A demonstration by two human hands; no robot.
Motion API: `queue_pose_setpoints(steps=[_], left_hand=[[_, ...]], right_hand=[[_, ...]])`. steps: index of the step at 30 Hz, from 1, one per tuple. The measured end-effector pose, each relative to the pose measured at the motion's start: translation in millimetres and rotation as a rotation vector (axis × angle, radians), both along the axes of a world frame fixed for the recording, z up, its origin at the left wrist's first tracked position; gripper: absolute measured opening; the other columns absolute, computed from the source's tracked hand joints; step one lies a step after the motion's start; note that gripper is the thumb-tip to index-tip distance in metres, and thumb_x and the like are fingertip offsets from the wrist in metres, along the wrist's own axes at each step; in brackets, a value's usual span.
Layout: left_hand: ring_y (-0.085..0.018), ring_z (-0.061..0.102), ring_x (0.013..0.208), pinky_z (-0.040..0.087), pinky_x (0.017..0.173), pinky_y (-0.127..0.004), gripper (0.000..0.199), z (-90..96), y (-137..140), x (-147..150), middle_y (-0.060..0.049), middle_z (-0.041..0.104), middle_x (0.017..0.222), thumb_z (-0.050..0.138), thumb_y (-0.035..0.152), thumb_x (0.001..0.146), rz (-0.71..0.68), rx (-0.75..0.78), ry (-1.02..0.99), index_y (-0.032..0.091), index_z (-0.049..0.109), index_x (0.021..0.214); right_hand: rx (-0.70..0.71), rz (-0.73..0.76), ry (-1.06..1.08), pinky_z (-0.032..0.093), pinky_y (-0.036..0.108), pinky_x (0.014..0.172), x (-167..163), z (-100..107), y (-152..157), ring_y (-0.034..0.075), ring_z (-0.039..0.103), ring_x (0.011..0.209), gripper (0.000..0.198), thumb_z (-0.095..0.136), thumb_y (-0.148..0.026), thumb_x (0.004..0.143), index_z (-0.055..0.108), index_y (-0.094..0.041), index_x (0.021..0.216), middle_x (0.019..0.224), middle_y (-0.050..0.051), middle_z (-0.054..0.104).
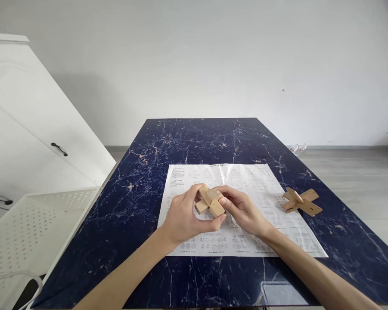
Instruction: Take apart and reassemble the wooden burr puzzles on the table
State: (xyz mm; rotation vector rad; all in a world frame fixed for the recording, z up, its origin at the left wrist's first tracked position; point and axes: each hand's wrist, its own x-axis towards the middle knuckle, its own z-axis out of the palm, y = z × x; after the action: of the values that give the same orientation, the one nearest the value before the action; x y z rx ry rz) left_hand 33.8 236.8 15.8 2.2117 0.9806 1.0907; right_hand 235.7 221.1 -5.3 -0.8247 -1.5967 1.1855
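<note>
A wooden interlocking burr puzzle [209, 200] of pale crossed bars is held between both hands, above a printed instruction sheet [197, 174]. My left hand [185, 213] grips it from the left, its thumb under the near side and its fingers round the far side. From the right, my right hand [242, 206] pinches the upper bar with thumb and fingers. Parts of the bars are hidden by the fingers. A second wooden cross-shaped puzzle [305, 202], with dark marks on its bars, lies by the sheet's right edge.
The sheet lies on a dark blue marble-patterned table [194, 142]. A white cabinet [35, 107] and a white perforated surface [29, 232] stand to the left. Near the front edge lies a clear, flat rectangular item [282, 293]. A pale wall [194, 56] rises behind.
</note>
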Motion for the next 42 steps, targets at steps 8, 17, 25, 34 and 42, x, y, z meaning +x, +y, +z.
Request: queue_pose_setpoints(steps=[8, 17, 25, 34, 42], left_hand=[[-0.018, 0.068, 0.078, 0.057, 0.070, -0.030, 0.046, 3.5, 3, -4, 0.001, 0.069, 0.095, 0.079, 0.045, 0.082, -0.045, -0.249, 0.063, 0.026, 0.054, 0.116], [-0.023, 0.069, 0.089, 0.059, 0.079, -0.039, 0.080, -4.5, 4, -4, -0.008, 0.070, 0.113, 0.078, 0.066, 0.082, 0.004, -0.264, 0.013, 0.025, 0.041, 0.140], [-0.014, 0.058, 0.071, 0.054, 0.066, -0.028, 0.077, -5.8, 6, -11, -0.002, 0.067, 0.103, 0.078, 0.068, 0.083, -0.163, 0.022, 0.054, 0.028, 0.049, 0.142], [-0.016, 0.064, 0.076, 0.059, 0.074, -0.031, 0.070, -0.4, 18, -20, -0.001, 0.067, 0.099, 0.076, 0.063, 0.087, -0.315, -0.275, -0.034, 0.027, 0.051, 0.142], [-0.014, 0.060, 0.066, 0.049, 0.061, -0.027, 0.028, 0.8, 19, -25, 0.000, 0.066, 0.087, 0.046, 0.047, 0.110, -0.334, 0.019, 0.209, 0.021, 0.055, 0.109]], right_hand=[[-0.046, -0.002, -0.011, 0.051, 0.029, 0.063, 1, -3, 1, 0.016, 0.057, 0.069, 0.030, 0.057, -0.050, 0.107, 0.067, -0.022, 0.111, 0.082, 0.003, 0.065], [-0.022, -0.031, 0.079, 0.057, 0.034, 0.076, 2, -2, 2, 0.017, 0.064, 0.077, 0.022, 0.056, -0.044, 0.108, 0.064, -0.025, 0.114, 0.095, 0.004, 0.070], [0.193, -0.036, -0.351, 0.053, 0.031, 0.071, 2, -9, -6, 0.020, 0.065, 0.081, 0.006, 0.054, -0.022, 0.104, 0.059, -0.023, 0.100, 0.095, 0.005, 0.068], [0.326, -0.171, -0.393, 0.043, 0.028, 0.057, 3, -14, -6, 0.016, 0.054, 0.063, 0.015, 0.054, -0.018, 0.101, 0.053, -0.023, 0.088, 0.079, 0.001, 0.060], [0.333, -0.155, -0.386, 0.041, 0.028, 0.055, 3, -12, -7, 0.016, 0.052, 0.062, 0.024, 0.049, -0.017, 0.102, 0.045, -0.024, 0.079, 0.076, 0.000, 0.056]])
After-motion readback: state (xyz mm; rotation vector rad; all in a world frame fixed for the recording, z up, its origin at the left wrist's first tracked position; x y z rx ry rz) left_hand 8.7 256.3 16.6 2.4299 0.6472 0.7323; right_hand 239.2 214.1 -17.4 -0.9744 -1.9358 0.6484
